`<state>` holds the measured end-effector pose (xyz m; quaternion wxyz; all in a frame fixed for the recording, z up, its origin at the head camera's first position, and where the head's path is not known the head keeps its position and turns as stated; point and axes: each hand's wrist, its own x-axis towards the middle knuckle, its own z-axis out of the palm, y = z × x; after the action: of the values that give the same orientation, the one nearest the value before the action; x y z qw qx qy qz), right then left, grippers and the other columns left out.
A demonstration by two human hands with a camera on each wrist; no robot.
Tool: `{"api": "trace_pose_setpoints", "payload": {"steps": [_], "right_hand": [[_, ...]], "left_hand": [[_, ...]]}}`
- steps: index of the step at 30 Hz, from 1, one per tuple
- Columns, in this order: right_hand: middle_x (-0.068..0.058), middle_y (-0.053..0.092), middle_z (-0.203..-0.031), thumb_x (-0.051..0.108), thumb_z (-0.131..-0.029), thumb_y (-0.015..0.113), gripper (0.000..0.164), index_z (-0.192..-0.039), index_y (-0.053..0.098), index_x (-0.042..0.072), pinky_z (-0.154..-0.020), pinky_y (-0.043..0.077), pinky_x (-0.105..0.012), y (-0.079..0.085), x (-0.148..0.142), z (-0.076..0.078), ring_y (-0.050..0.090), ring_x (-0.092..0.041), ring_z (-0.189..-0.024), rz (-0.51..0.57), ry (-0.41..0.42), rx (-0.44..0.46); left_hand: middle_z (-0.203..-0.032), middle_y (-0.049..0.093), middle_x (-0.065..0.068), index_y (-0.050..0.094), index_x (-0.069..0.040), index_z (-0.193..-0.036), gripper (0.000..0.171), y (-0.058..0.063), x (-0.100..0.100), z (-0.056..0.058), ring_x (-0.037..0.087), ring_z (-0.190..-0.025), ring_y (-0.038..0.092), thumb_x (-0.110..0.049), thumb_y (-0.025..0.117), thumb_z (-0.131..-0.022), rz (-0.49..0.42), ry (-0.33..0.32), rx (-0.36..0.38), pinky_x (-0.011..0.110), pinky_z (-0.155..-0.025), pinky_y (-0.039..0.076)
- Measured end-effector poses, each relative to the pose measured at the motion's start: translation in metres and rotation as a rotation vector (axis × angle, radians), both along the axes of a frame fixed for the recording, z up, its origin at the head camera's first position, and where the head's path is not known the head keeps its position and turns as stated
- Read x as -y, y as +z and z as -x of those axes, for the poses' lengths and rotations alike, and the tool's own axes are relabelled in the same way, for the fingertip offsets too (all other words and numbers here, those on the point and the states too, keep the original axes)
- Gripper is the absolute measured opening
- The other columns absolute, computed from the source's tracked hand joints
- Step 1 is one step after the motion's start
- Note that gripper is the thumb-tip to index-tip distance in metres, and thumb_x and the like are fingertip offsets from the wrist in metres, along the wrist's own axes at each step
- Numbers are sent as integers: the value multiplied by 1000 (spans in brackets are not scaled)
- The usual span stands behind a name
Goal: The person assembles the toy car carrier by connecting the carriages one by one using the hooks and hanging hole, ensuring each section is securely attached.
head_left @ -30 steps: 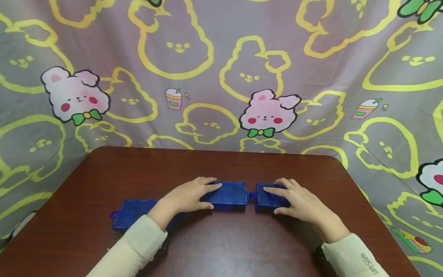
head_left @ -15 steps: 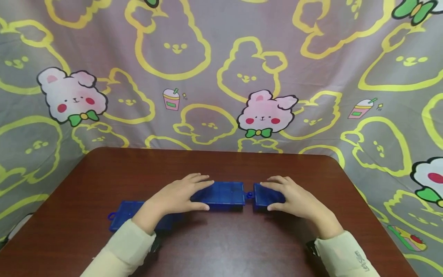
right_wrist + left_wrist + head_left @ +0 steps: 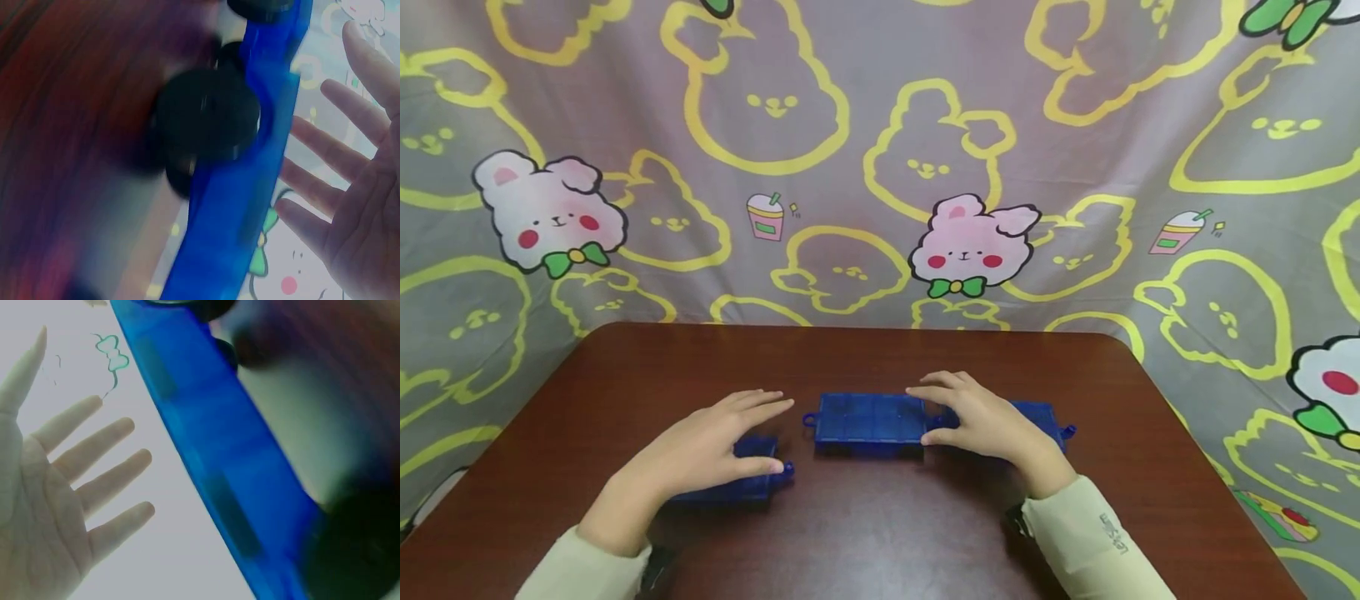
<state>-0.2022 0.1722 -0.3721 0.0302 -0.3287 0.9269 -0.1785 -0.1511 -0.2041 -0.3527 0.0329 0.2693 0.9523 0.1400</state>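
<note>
Three blue plastic toy wagons stand on the table. My left hand (image 3: 703, 450) is over the left wagon (image 3: 760, 448), hiding much of it; its fingers are extended and spread. The middle wagon (image 3: 868, 417) has a ring (image 3: 809, 420) at its left end, apart from the left wagon. My right hand (image 3: 981, 421), fingers spread, hovers over the coupling between the middle wagon and the right wagon (image 3: 1037, 414), which covers that joint. Black wheels (image 3: 206, 115) show under a wagon in the right wrist view. Neither palm holds anything; whether a fingertip touches a wagon cannot be told.
The brown tabletop (image 3: 880, 533) has rounded far corners. Behind it and at both sides hangs a grey curtain (image 3: 850, 108) printed with yellow outlines and rabbits. A hook (image 3: 1067, 432) sticks out at the right wagon's free end.
My left hand has left the middle wagon and moved left over the left wagon. My right hand has shifted left from the right wagon to above the coupling. The wagons look unmoved.
</note>
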Motion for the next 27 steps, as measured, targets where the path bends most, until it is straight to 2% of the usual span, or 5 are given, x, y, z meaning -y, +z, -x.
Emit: {"api": "trace_pose_setpoints", "payload": {"steps": [5, 12, 18, 22, 27], "right_hand": [[-10, 46, -150, 42, -87, 75, 65, -145, 53, 24, -100, 51, -50, -4, 19, 3, 51, -28, -131, 3, 50, 24], [-10, 43, -154, 38, -88, 75, 63, -145, 53, 22, -110, 43, -51, -12, 39, 6, 39, -30, -143, 21, 96, 54], [-11, 38, -158, 38, -89, 73, 62, -146, 52, 23, -115, 36, -55, -19, 49, 6, 29, -35, -149, 4, 121, 92], [-12, 38, -159, 38, -89, 74, 62, -145, 53, 24, -115, 34, -58, -21, 51, 5, 32, -36, -148, -17, 120, 90], [-14, 43, -155, 36, -88, 75, 61, -144, 54, 24, -111, 40, -55, -17, 52, 6, 40, -35, -143, -38, 116, 70]], "left_hand": [[-147, 53, 13, 53, -17, -145, 81, -4, 20, -15, 40, -137, 46, -67, 66, -83, -15, 60, 26, 61, -103, 44], [-146, 53, 14, 52, -20, -145, 92, -13, 31, -23, 40, -134, 49, -74, 69, -73, -7, 132, 104, 63, -98, 47], [-144, 55, 11, 52, -22, -145, 96, -23, 35, -24, 39, -132, 51, -73, 74, -68, 0, 120, 110, 65, -96, 46], [-143, 56, 8, 53, -24, -144, 97, -26, 34, -23, 37, -131, 52, -75, 75, -65, 16, 111, 76, 70, -97, 42], [-141, 58, 8, 53, -26, -144, 92, -28, 33, -22, 35, -128, 54, -65, 82, -65, 31, 108, 55, 71, -96, 41]]}}
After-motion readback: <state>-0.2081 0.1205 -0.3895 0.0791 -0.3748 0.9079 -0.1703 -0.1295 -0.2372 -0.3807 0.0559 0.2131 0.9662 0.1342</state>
